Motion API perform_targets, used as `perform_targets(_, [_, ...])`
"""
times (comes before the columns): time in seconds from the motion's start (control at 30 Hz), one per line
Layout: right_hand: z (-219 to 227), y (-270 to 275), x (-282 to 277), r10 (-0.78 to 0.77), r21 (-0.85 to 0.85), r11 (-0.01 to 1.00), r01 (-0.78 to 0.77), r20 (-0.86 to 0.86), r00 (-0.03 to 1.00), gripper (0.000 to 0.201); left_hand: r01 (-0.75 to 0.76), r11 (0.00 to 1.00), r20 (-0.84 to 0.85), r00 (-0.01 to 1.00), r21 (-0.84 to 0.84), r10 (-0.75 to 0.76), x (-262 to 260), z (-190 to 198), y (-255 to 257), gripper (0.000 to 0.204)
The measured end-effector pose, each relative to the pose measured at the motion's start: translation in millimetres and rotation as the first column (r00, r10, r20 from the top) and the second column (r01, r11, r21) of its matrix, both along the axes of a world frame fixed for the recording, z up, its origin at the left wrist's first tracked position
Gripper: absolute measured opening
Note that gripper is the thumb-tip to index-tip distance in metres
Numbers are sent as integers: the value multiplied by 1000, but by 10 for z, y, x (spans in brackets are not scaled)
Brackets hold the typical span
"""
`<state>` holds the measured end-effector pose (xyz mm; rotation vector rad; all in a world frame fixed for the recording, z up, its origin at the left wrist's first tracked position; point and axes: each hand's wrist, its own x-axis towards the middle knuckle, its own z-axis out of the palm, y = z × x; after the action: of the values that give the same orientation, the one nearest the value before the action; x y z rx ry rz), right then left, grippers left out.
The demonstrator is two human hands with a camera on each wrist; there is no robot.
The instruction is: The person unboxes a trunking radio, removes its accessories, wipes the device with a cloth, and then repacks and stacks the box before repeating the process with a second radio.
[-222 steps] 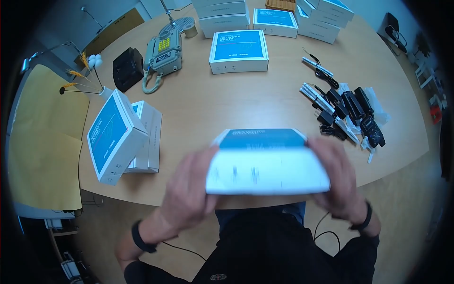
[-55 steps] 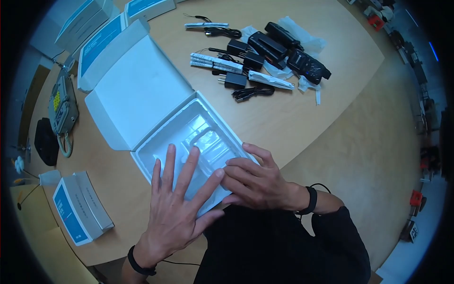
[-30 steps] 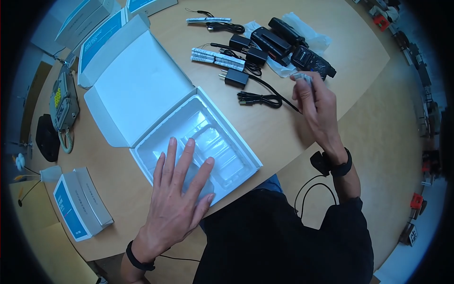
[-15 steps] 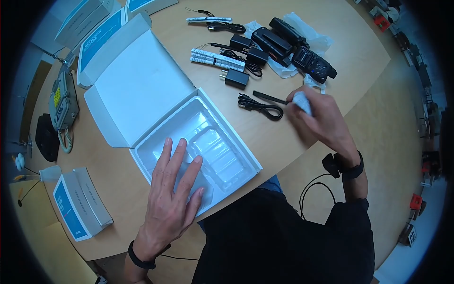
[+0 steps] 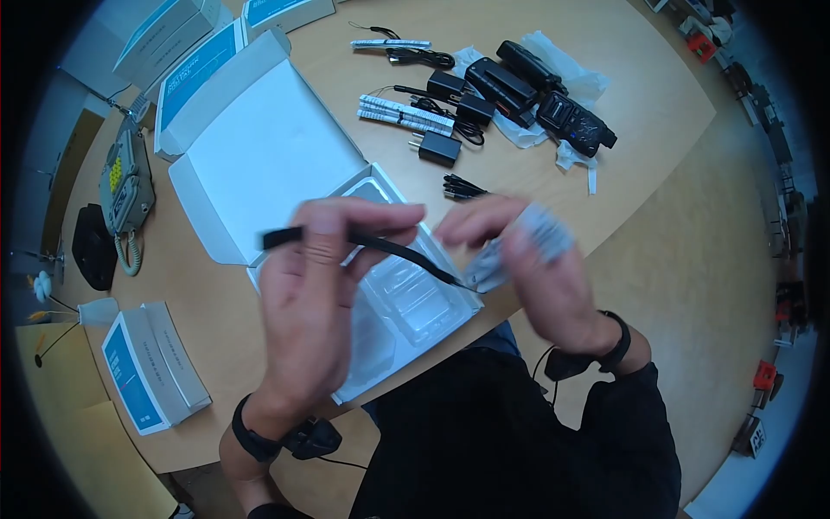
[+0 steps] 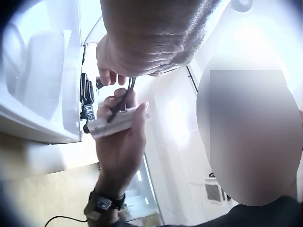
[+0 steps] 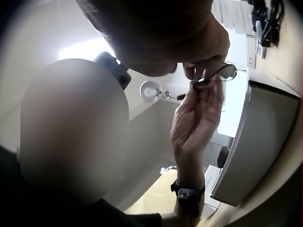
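Observation:
In the head view my left hand [image 5: 307,311] is raised over the open white box [image 5: 471,303], pinching a black wrist strap [image 5: 398,248] between thumb and fingers. The strap runs across to my right hand [image 5: 553,294], which grips a folded paper leaflet [image 5: 546,232] and is blurred. A thin cord at the strap's end meets the leaflet. The left wrist view shows the leaflet [image 6: 113,125] lying across the right palm under the thumb. Inside the box sits a clear moulded tray [image 5: 406,294], partly hidden by the left hand. Its lid [image 5: 268,156] leans back.
Right of the box lie a coiled black cable [image 5: 462,186], several black plug adapters [image 5: 439,149], more folded leaflets [image 5: 406,115] and black handheld radios [image 5: 575,125] on wrapping. Closed boxes [image 5: 138,381] stand at left, near a telephone [image 5: 128,186]. More boxes [image 5: 169,43] are stacked behind.
A closed box was carried in and now stands open. The right hand picked up the leaflet and strap from the table and moved left; the left hand rose from the tray and took the strap.

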<state>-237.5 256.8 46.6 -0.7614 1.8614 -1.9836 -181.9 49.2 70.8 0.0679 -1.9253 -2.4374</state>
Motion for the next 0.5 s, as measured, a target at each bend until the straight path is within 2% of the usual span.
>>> perform_targets(0.03, [-48, 27, -82, -112, -116, 987, 113, 23, 994, 37, -66, 996, -3, 998, 64, 67, 28, 2, -128, 42])
perform_targets(0.07, [-29, 36, -123, -112, -115, 987, 114, 22, 993, 37, -132, 983, -3, 991, 130, 134, 48, 1, -246, 44])
perform_targets(0.13, [30, 40, -183, -230, -143, 958, 250, 140, 963, 47, -126, 981, -49, 990, 150, 135, 27, -6, -302, 46])
perform_targets(0.17, [32, -4, -142, -199, -78, 976, 204, 64, 978, 48, -122, 991, -23, 992, 54, 123, 10, 14, -239, 47])
perform_targets(0.27, [-1, -359, 90, -83, -86, 993, 85, 27, 996, 54, -17, 984, -29, 1000, -176, 13, -48, -11, 61, 47])
perform_targets(0.33, [3, -383, -39, 18, -151, 989, -4, 92, 996, 53, 60, 934, -29, 997, -352, -75, 15, 104, 69, 53])
perform_targets(0.37, [95, -416, -142, -103, -156, 982, 108, 36, 994, 52, -18, 914, -87, 996, -406, -19, 36, 161, 11, 54])
perform_targets(0.43, [198, -300, -435, -249, -2, 968, 251, -131, 960, 43, -163, 836, -178, 981, -524, 80, 85, 286, -235, 57])
perform_targets(0.47, [183, -269, -608, -257, 128, 941, 314, -337, 906, 33, -219, 850, -144, 975, -480, 171, 124, 362, -337, 58])
perform_targets(0.5, [104, -224, -790, -129, 300, 889, 346, -561, 818, 30, -231, 870, -126, 973, -436, 195, 159, 382, -468, 58])
